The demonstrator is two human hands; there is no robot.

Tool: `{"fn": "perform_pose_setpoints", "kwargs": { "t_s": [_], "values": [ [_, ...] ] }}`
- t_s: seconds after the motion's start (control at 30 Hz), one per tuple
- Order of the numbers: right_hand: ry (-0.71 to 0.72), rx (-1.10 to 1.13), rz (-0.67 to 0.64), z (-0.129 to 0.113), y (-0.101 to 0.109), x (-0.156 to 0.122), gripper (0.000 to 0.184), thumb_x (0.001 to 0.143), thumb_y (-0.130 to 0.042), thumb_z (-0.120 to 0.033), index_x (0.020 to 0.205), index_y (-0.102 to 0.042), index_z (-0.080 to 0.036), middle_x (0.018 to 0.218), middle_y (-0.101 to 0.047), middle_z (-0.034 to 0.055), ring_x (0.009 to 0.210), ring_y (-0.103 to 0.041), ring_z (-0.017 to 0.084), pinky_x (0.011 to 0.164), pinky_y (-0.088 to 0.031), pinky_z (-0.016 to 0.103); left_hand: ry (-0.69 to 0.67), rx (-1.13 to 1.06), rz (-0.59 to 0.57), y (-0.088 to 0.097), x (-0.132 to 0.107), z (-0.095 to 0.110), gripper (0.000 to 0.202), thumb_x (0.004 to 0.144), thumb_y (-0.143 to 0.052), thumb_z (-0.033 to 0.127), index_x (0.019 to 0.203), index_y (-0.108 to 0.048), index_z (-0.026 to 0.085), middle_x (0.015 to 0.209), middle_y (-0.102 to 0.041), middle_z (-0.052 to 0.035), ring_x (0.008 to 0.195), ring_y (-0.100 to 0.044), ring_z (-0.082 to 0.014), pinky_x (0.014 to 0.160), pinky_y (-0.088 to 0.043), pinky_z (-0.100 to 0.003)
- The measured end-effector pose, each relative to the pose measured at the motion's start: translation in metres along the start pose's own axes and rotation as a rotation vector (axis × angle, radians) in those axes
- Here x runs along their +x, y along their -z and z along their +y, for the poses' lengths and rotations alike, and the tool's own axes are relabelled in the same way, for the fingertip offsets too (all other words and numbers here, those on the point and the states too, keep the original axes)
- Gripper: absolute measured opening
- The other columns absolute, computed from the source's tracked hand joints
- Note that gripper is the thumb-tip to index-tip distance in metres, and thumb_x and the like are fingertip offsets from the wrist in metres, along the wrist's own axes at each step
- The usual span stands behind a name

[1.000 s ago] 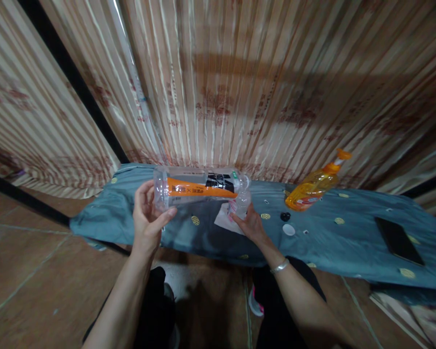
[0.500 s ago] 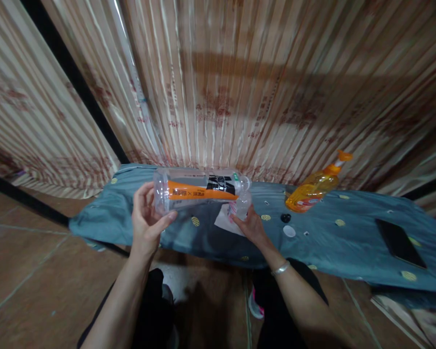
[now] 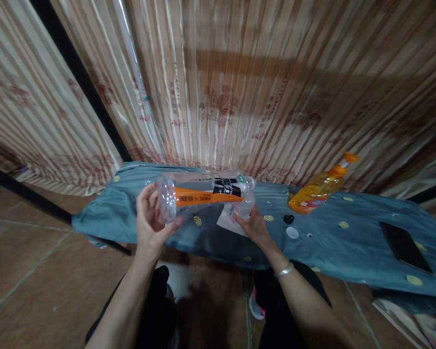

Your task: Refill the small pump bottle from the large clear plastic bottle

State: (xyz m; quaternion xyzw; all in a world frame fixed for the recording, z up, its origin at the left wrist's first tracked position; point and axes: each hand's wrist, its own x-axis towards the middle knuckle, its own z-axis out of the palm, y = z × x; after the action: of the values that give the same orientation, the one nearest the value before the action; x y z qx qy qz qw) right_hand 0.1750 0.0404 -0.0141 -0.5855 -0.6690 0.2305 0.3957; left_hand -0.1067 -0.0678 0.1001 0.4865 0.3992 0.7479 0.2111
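Note:
A large clear plastic bottle [image 3: 203, 195] with an orange and black label lies sideways in the air above the bed. My left hand [image 3: 152, 220] is wrapped round its base end, thumb below and fingers behind. At the other end, its neck meets a small clear container [image 3: 246, 206] with pink markings. My right hand [image 3: 257, 229] grips that small container from below and the right. Whether liquid passes between the two cannot be made out. Under the small container a white sheet of paper or tissue [image 3: 227, 223] shows on the bedding.
On the teal bedding [image 3: 181, 237] stand an orange pump bottle [image 3: 314, 196], a black cap [image 3: 289, 219], a white disc [image 3: 292, 232] and a dark phone [image 3: 405, 246]. Behind hangs a pleated curtain [image 3: 221, 97]; a black pole [image 3: 83, 82] slants at left.
The camera view has shifted slightly. The large bottle's base end has dipped a little, while both hands keep their hold.

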Motion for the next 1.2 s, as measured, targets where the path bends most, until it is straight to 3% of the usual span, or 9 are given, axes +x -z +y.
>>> {"fn": "perform_pose_setpoints", "kwargs": {
  "t_s": [0.33,0.57,0.9,1.2],
  "values": [
    [-0.005,0.007,-0.034,-0.005,0.005,-0.001,0.050,0.083,-0.076,-0.042,0.129,-0.064,-0.026,0.110,-0.084,0.0137,0.104,-0.082,0.041,0.097,-0.064,0.064,-0.009,0.059,-0.059,0.008,-0.005,0.001,0.107,0.051,-0.111,0.048,0.147,-0.065,0.033,0.140,-0.071,-0.0113,0.132,-0.071,-0.0385,0.103,-0.064,-0.048],
    [-0.007,-0.005,-0.013,-0.005,0.003,-0.003,0.051,0.082,-0.078,-0.040,0.129,-0.064,-0.024,0.104,-0.084,0.0130,0.100,-0.083,0.040,0.092,-0.066,0.061,0.034,0.078,-0.074,0.009,-0.009,0.006,0.105,0.053,-0.110,0.047,0.148,-0.066,0.031,0.153,-0.067,-0.0139,0.147,-0.061,-0.0443,0.115,-0.059,-0.056],
    [0.020,0.005,-0.034,-0.005,0.006,-0.003,0.049,0.083,-0.081,-0.040,0.126,-0.064,-0.022,0.113,-0.082,0.0136,0.107,-0.081,0.039,0.097,-0.064,0.060,0.024,0.076,-0.084,0.013,-0.011,0.005,0.103,0.056,-0.110,0.040,0.149,-0.066,0.034,0.154,-0.067,-0.0120,0.149,-0.061,-0.0425,0.119,-0.056,-0.056],
    [-0.033,0.032,0.007,-0.001,-0.003,-0.005,0.095,0.081,-0.082,-0.047,0.161,-0.041,-0.014,0.123,-0.082,0.0201,0.107,-0.082,0.042,0.094,-0.066,0.059,0.014,0.057,-0.081,0.013,-0.012,0.001,0.104,0.055,-0.110,0.038,0.150,-0.067,0.035,0.154,-0.068,-0.0113,0.147,-0.063,-0.0413,0.116,-0.059,-0.054]
  ]
}}
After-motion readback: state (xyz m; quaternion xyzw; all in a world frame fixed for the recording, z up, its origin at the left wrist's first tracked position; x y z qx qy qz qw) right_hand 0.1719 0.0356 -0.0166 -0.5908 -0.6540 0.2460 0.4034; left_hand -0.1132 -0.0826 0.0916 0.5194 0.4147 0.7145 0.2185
